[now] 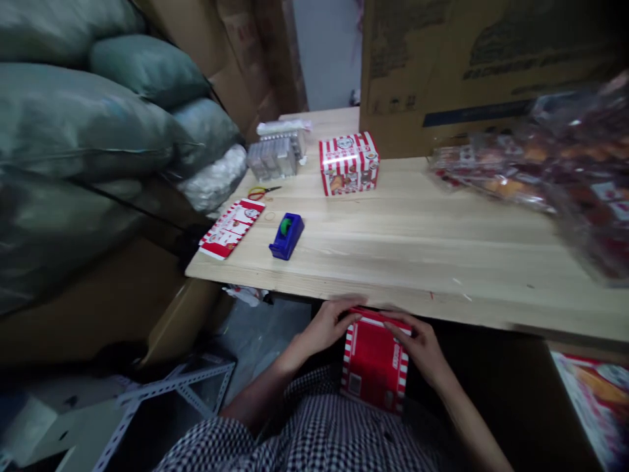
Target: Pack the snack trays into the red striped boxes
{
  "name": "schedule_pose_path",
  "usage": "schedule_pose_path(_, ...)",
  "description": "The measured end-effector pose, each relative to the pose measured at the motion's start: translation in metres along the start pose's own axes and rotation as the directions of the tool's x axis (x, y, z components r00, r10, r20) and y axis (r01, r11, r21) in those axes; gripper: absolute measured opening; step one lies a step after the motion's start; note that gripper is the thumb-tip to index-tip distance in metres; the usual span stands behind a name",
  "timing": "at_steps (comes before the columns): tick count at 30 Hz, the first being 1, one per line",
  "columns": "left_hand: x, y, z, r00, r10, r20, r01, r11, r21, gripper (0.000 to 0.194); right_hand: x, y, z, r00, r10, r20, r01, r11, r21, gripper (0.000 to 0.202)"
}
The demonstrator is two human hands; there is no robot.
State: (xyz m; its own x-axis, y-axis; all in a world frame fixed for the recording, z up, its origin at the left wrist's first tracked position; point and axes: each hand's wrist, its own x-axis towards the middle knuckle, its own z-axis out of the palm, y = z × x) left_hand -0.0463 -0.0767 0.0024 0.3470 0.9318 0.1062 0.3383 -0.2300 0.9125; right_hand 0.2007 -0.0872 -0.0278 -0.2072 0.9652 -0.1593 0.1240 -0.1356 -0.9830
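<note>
A red cardboard box (374,367) with red-and-white striped sides is held upright against my checked shirt, just in front of the table's near edge. My left hand (335,322) grips its upper left corner, thumb on the face towards me and fingers behind the top. On the upper right corner, my right hand (417,341) has its thumb on the same face and its fingers over the top edge. What the fingertips touch behind the box is hidden. Beyond the hands lies a blue tape dispenser (287,237) with a green core.
On the wooden table (403,242) are a striped box (348,164), a flat striped carton (232,228), scissors (260,191) and clear plastic cases (272,157). Plastic-wrapped packs (521,157) pile up at right. Stuffed sacks (88,124) stand left; a large cardboard carton (442,72) is behind.
</note>
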Motion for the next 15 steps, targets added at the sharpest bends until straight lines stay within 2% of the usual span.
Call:
schedule_pose_path(1, 0.002, -0.003, -0.013, 0.993, 0.015, -0.114, -0.005, 0.996, 0.091, 0.042, 0.001, 0.003, -0.001, 0.999, 0.032, -0.007, -0.032, 0.999, -0.004, 0.032)
schedule_pose_path(2, 0.005, -0.007, -0.031, 0.960, 0.032, -0.277, 0.022, 0.982, 0.189, 0.046, 0.002, 0.005, -0.003, 0.998, 0.058, -0.021, -0.058, 0.998, -0.003, 0.034)
schedule_pose_path(3, 0.009, -0.012, -0.052, 0.887, 0.049, -0.459, 0.088, 0.958, 0.271, 0.049, 0.002, 0.007, -0.004, 0.996, 0.080, -0.033, -0.080, 0.997, 0.003, 0.035)
schedule_pose_path(4, 0.013, -0.017, -0.075, 0.772, 0.059, -0.633, 0.187, 0.930, 0.315, 0.046, 0.002, 0.008, -0.006, 0.994, 0.098, -0.040, -0.097, 0.995, 0.011, 0.037)
schedule_pose_path(5, 0.018, -0.024, -0.098, 0.658, 0.044, -0.752, 0.304, 0.898, 0.319, 0.044, 0.001, 0.008, -0.007, 0.993, 0.109, -0.043, -0.108, 0.994, 0.019, 0.038)
schedule_pose_path(6, 0.024, -0.031, -0.121, 0.600, -0.019, -0.800, 0.403, 0.871, 0.282, 0.042, 0.001, 0.007, -0.007, 0.993, 0.114, -0.039, -0.113, 0.993, 0.026, 0.038)
schedule_pose_path(7, 0.029, -0.038, -0.141, 0.578, -0.129, -0.806, 0.468, 0.861, 0.198, 0.036, 0.000, 0.005, -0.007, 0.993, 0.112, -0.032, -0.111, 0.993, 0.030, 0.037)
schedule_pose_path(8, 0.034, -0.045, -0.158, 0.575, -0.249, -0.779, 0.506, 0.857, 0.100, 0.028, 0.000, 0.003, -0.006, 0.994, 0.105, -0.022, -0.105, 0.994, 0.029, 0.036)
schedule_pose_path(10, 0.042, -0.057, -0.178, 0.588, -0.386, -0.711, 0.535, 0.845, -0.015, 0.025, -0.002, -0.003, -0.004, 0.997, 0.082, -0.006, -0.082, 0.997, 0.017, 0.033)
schedule_pose_path(12, 0.047, -0.066, -0.185, 0.592, -0.453, -0.666, 0.532, 0.841, -0.099, 0.029, -0.004, -0.008, -0.002, 0.998, 0.064, -0.001, -0.064, 0.998, 0.015, 0.031)
schedule_pose_path(15, 0.051, -0.073, -0.183, 0.570, -0.525, -0.633, 0.503, 0.831, -0.237, 0.029, -0.010, -0.014, -0.002, 0.998, 0.055, -0.012, -0.055, 0.998, 0.038, 0.031)
